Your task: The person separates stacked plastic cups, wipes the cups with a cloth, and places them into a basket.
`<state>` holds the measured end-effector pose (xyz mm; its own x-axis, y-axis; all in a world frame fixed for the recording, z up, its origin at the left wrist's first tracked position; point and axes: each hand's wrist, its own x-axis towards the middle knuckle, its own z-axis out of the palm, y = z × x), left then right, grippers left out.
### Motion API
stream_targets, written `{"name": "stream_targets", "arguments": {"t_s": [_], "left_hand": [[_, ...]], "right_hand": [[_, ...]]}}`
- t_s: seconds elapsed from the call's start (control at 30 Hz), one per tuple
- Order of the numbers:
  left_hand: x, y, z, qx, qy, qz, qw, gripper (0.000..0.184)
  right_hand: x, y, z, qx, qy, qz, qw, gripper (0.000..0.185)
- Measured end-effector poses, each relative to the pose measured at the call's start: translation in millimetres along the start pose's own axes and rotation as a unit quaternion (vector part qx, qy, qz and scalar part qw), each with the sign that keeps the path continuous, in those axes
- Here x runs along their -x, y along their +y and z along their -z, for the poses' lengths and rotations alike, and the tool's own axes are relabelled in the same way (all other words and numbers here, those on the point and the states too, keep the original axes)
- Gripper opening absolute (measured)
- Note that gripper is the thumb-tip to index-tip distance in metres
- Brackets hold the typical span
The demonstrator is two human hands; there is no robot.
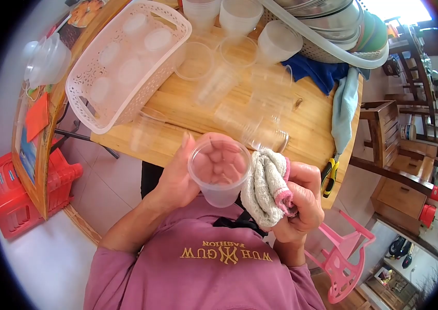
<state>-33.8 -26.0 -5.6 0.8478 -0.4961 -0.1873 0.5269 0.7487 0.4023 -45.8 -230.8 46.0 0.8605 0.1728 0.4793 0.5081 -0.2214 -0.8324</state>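
My left hand point(175, 178) is wrapped round a clear plastic cup point(220, 195), held in front of my chest with its mouth towards me. Its fingers show pink through the cup. A folded greyish-white cloth with a pink edge point(263, 188) is gripped in my right hand point(304, 206), close against the cup's right side. Beyond my hands, several more clear plastic cups point(219, 85) stand or lie on the wooden table point(177, 106). The nearest lying cups point(265, 138) are just above the cloth.
A pink plastic basket point(121, 111) holding several whitish round items stands at the table's left. Stacked tubs point(239, 18) and a basket of metal bowls point(322, 20) are at the back. Blue cloth point(317, 72), a pale cloth point(344, 111) and yellow-black-handled pliers point(328, 175) lie right.
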Motion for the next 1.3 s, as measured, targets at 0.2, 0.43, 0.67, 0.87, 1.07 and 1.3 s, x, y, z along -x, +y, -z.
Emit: {"name": "stream_targets", "arguments": {"t_s": [0.2, 0.43, 0.67, 0.87, 1.07, 1.3], "left_hand": [[-5.1, -2.2, 11.6, -0.011, -0.04, -0.036, 0.998, 0.082], [1.4, 12.4, -20.7, -0.2, -0.014, 0.003, 0.98, 0.088], [0.3, 9.9, -10.1, -0.074, -0.03, 0.012, 0.997, 0.083], [10.1, 31.6, -16.9, 0.057, -0.011, -0.02, 0.998, 0.091], [19.8, 90.6, -39.6, -0.28, 0.099, -0.164, 0.941, 0.08], [17.6, 155.9, -47.6, -0.545, 0.2, -0.245, 0.777, 0.07]], "right_hand": [[0.7, -1.6, 1.5, 0.017, -0.029, -0.011, 0.999, 0.04], [1.3, 0.6, 2.3, 0.085, 0.003, -0.063, 0.994, 0.026], [1.8, 8.8, 18.3, 0.106, 0.086, -0.06, 0.989, 0.027], [16.7, 35.1, 44.8, 0.081, 0.154, -0.088, 0.981, 0.029], [32.3, 69.9, 57.1, 0.056, 0.248, -0.102, 0.962, 0.029], [52.4, 102.2, 53.2, 0.043, 0.285, -0.162, 0.944, 0.019]]}}
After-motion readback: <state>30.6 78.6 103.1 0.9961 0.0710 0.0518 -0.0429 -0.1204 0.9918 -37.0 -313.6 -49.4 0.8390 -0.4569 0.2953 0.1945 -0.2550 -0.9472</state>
